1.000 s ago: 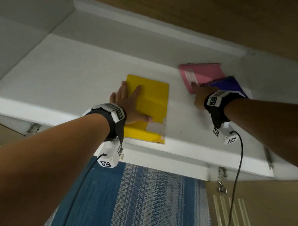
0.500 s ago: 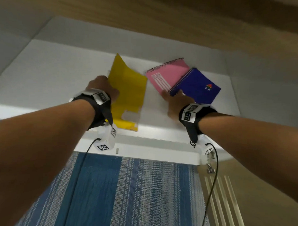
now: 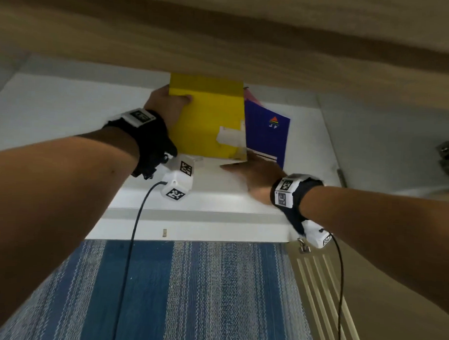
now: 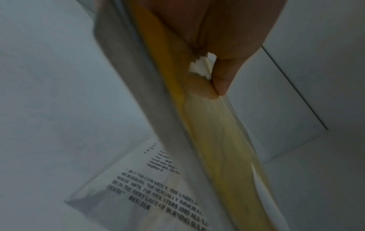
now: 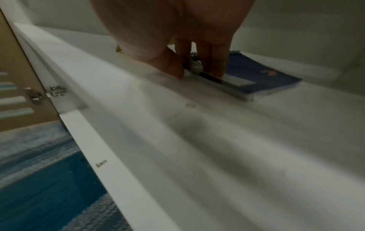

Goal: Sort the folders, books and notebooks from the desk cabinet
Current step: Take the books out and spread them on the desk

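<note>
Left forearm crosses in from the lower left, black wrist strap with a white tagged camera block point(image 3: 178, 178) and a dark cable hanging from it. Left hand point(image 3: 167, 105) grips the yellow folder point(image 3: 207, 121) at its upper left corner, thumb on the front face, fingers curled round behind. Folder is lifted off the shelf point(image 3: 55, 108) and tilted up, lower edge near the shelf floor; a pale torn label sits on its lower right. Left wrist view: thumb point(image 4: 223, 75) pinches the folder's edge; below it a printed sheet point(image 4: 158, 184) in a clear sleeve, black text partly readable.

Just right of the folder, partly hidden behind it, a blue spiral notebook point(image 3: 268, 135) lies flat on the shelf. A sliver of pink notebook point(image 3: 252, 96) shows above it, mostly covered.

Right hand point(image 3: 256, 174) lies at the blue notebook's near corner. Right wrist view: fingers point(image 5: 215, 62) straight down on the cover, thumb at its edge; whether it pinches cannot be told.

Wood-tone panel point(image 3: 223, 37) overhangs the shelf opening. A hinge point(image 3: 302, 245) shows at the shelf's right front. Blue striped carpet point(image 3: 175, 295) below.
</note>
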A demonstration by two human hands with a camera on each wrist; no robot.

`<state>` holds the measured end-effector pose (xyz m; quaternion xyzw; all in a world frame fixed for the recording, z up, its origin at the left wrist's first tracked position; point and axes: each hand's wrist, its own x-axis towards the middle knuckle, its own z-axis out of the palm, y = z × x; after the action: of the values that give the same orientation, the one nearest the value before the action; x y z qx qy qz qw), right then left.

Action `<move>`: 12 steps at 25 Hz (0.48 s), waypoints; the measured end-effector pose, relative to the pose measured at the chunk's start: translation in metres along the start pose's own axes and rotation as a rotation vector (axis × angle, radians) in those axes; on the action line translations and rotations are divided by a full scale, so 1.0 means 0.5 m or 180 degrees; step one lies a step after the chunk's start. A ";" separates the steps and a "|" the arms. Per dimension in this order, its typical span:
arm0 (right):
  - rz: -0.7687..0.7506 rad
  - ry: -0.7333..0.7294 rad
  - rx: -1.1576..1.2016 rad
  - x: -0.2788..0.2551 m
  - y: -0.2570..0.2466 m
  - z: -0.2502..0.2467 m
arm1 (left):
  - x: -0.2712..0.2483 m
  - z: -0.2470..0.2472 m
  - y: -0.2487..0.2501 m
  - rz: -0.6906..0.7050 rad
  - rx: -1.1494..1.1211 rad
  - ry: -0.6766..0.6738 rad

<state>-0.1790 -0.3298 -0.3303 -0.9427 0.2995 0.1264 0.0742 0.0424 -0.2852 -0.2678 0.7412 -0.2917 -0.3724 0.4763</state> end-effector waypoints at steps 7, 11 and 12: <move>-0.1137 -0.0462 0.0201 -0.104 -0.043 0.096 | 0.031 0.158 -0.069 -0.0474 0.1555 -0.0687; -0.1366 -0.0412 0.0230 -0.120 -0.027 0.135 | 0.042 0.201 -0.070 -0.0302 0.2415 -0.0618; -0.1308 -0.0455 0.0285 -0.122 -0.029 0.138 | 0.044 0.212 -0.065 -0.0173 0.2466 -0.0543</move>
<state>-0.2319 -0.2698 -0.3784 -0.9684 0.1005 0.1618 0.1613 -0.0307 -0.3422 -0.3324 0.8398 -0.4294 -0.3075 0.1255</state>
